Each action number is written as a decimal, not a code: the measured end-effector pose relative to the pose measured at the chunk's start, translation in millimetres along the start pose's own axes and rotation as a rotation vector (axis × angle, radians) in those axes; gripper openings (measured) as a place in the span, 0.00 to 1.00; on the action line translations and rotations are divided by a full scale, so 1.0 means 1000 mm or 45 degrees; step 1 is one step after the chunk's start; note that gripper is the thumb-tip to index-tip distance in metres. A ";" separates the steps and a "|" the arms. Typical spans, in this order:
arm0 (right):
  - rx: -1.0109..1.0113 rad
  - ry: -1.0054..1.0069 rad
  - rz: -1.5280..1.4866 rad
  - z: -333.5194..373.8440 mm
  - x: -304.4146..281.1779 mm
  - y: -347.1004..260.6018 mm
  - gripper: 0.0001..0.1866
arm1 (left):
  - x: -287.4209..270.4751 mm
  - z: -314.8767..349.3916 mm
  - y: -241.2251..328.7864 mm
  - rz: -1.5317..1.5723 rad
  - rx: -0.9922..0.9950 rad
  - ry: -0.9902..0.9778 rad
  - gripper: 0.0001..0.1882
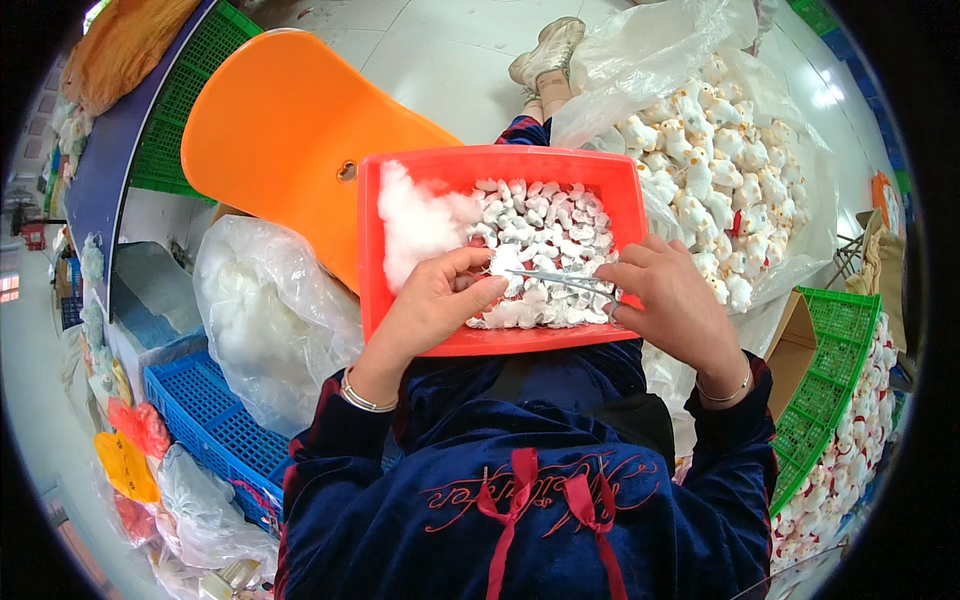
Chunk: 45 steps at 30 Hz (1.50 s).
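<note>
A shallow red plastic tray (505,347) rests on my lap. My left hand (425,300) pinches a small white fabric piece (507,262) between thumb and fingers, above the tray. My right hand (672,300) grips slim metal forceps (560,276) by the finger loops. Their tips point left and reach the white piece; whether they are inside it or only against it, I cannot tell. Many small white sewn pieces (545,215) fill the tray's middle and right. Fluffy white stuffing (412,220) is heaped at its left end.
An orange chair (270,140) stands beyond the tray on the left. A clear bag of stuffing (265,310) and a blue crate (215,415) are at my left. On the right lie a large bag of white plush toys (715,165) and a green crate (825,375). A person's foot (548,55) is ahead.
</note>
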State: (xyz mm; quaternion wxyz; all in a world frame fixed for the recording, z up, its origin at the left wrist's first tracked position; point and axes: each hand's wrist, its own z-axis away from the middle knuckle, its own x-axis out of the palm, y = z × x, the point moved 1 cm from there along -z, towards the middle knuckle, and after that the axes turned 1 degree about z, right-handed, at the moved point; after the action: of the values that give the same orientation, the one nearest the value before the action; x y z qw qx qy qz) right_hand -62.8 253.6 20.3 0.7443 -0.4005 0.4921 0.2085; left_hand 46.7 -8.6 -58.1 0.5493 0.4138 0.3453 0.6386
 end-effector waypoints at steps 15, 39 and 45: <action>0.077 0.101 -0.233 0.018 0.014 0.001 0.20 | 0.019 -0.007 -0.012 0.327 0.171 0.225 0.08; 0.154 0.042 -0.226 0.017 0.019 0.005 0.28 | 0.022 -0.005 -0.009 0.267 0.139 0.185 0.10; 0.129 0.066 -0.266 0.018 0.024 0.004 0.25 | 0.025 -0.007 -0.009 0.302 0.163 0.144 0.11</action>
State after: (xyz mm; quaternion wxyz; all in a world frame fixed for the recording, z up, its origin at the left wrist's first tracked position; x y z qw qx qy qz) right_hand -45.4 267.9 0.8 0.7683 -0.4166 0.4766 0.0943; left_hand 42.8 17.9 -65.5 0.4220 0.4492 0.3644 0.6981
